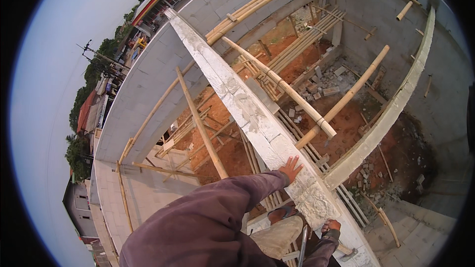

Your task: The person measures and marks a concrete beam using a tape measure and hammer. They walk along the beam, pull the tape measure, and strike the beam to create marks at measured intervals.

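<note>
My left hand [291, 169] lies flat with fingers spread on the top of a pale block wall [242, 106], which runs diagonally through the view. Closer to me, my right hand [330, 226] is closed beside a rough, lumpy mortar patch [316, 206] on the same wall top. What its fingers hold, if anything, I cannot make out. By my right sleeve a tool with a light wooden handle and a grey metal end [347, 253] rests at the wall top, partly hidden by the sleeve. A sandalled foot [282, 213] shows below my left arm.
A narrow cross wall [391, 113] curves off to the right. Bamboo poles [279, 86] bridge the openings on both sides. Far below lie red soil [341, 118] and broken blocks [330, 90]. A grey metal tube [303, 247] stands near my legs. Outside are buildings and trees.
</note>
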### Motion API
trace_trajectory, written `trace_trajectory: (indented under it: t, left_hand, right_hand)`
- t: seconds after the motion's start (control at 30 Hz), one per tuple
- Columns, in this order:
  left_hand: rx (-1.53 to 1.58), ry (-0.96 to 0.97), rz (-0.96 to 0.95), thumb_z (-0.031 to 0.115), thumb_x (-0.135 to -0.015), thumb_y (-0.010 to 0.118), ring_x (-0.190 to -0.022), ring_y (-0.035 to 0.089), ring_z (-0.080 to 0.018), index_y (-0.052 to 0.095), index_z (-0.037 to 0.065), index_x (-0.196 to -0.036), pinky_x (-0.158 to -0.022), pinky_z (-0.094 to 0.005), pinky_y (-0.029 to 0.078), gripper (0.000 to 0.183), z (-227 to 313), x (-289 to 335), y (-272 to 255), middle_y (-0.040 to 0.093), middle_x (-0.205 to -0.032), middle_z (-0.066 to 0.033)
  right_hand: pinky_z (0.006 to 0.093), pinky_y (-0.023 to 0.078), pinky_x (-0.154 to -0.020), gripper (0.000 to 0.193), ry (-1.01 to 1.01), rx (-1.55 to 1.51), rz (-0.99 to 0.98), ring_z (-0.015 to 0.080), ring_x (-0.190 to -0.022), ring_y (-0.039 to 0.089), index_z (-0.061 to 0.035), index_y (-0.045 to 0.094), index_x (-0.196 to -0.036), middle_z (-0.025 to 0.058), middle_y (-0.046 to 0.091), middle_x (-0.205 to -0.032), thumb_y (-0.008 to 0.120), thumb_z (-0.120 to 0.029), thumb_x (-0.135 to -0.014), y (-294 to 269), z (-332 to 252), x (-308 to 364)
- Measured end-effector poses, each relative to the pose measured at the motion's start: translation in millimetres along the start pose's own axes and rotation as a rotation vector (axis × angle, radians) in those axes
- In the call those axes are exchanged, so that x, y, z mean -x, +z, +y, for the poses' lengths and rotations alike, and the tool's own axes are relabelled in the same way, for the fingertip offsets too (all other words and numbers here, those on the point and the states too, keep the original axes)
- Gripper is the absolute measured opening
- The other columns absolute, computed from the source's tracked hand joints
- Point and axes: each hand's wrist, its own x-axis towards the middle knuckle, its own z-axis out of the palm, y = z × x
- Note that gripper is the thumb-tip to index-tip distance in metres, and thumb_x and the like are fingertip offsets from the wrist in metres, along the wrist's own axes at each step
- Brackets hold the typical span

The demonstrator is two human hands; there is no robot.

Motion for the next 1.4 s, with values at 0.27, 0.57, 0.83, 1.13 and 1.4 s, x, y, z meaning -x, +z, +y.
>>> trace_trajectory:
  t: [0.27,0.57,0.83,1.13,1.4]
  left_hand:
    - [-0.077,0.023,0.129,-0.005,-0.083,0.052,-0.149,0.005,-0.0504,0.011,0.02,-0.159,-0.091,-0.0481,0.055,0.09,-6,1,11,-0.009,-0.161,-0.028]
    - [-0.183,0.071,0.203,-0.002,-0.084,0.055,-0.146,0.014,-0.0518,0.018,0.02,-0.158,-0.082,-0.0435,0.059,0.086,-5,6,1,0.001,-0.161,-0.0283]
    - [-0.218,0.197,0.407,0.003,-0.087,0.052,-0.117,0.058,-0.039,0.056,0.02,-0.137,-0.087,-0.0437,0.056,0.053,-20,-3,-18,0.046,-0.145,-0.0261]
    - [-0.19,0.293,0.387,0.01,-0.083,0.068,-0.103,0.065,-0.0408,0.066,0.009,-0.111,-0.084,-0.0454,0.056,0.029,-26,-7,-28,0.05,-0.138,-0.0309]
    - [-0.31,0.343,0.405,0.004,-0.083,0.059,-0.106,0.063,-0.0407,0.066,0.002,-0.092,-0.082,-0.0444,0.056,0.011,-34,-16,-19,0.051,-0.137,-0.0304]
  right_hand:
    - [0.0293,0.028,-0.037,0.012,-0.042,-0.037,0.015,0.0113,-0.041,0.038,-0.0044,0.059,-0.095,0.0027,0.049,-0.062,0.049,-0.01,-0.09,4,8,14]
    - [0.0433,0.054,-0.067,0.014,-0.369,0.732,0.434,0.033,-0.071,0.067,0.0006,0.07,-0.09,0.0204,0.071,-0.092,0.062,-0.006,-0.081,11,-18,42]
    - [0.042,0.054,-0.087,0.019,-0.537,1.017,0.341,0.0336,-0.099,0.068,-0.017,0.076,-0.098,0.015,0.073,-0.1,0.067,-0.018,-0.082,0,-19,49]
    - [0.0474,0.045,-0.096,0.024,-0.783,1.069,0.493,0.031,-0.116,0.054,-0.0147,0.071,-0.105,0.0101,0.058,-0.117,0.061,-0.005,-0.085,-15,1,61]
    - [0.0478,0.043,-0.089,0.022,-0.728,0.994,0.495,0.0291,-0.113,0.054,-0.0111,0.065,-0.106,0.0082,0.062,-0.109,0.062,-0.008,-0.084,-18,15,59]
